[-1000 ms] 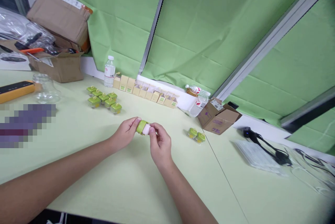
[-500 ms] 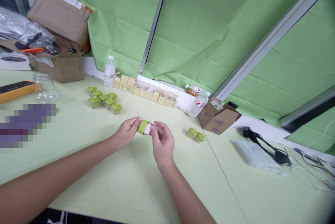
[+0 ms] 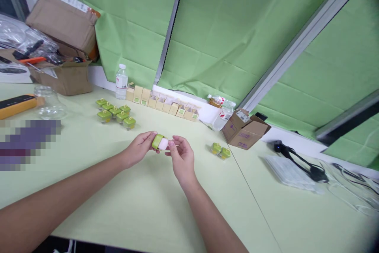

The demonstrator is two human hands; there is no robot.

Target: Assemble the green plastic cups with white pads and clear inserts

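Between my two hands, above the table, is a small green-lidded container [image 3: 156,141] turned on its side, a pale pinkish-white part [image 3: 163,143] showing at its right. My left hand [image 3: 137,150] is closed around the green end, thumb on top. The thumb and fingers of my right hand [image 3: 182,160] pinch at the edge of the pale part; the exact contact is partly hidden. Beyond my left hand stands a group of several clear containers with green lids [image 3: 115,113]. Two more like them [image 3: 221,150] stand to the right of my right hand.
A row of small cream boxes [image 3: 162,104] lines the wall beside an upright water bottle [image 3: 121,82]. Bottles [image 3: 223,118] lean near an open carton [image 3: 244,130] at right. Cables and a black device [image 3: 302,164] lie far right; a glass jar [image 3: 49,103] stands left.
The held container has turned slightly, and more of its pale part shows. My right fingers have moved a little away from the green end. The whole view has shifted slightly.
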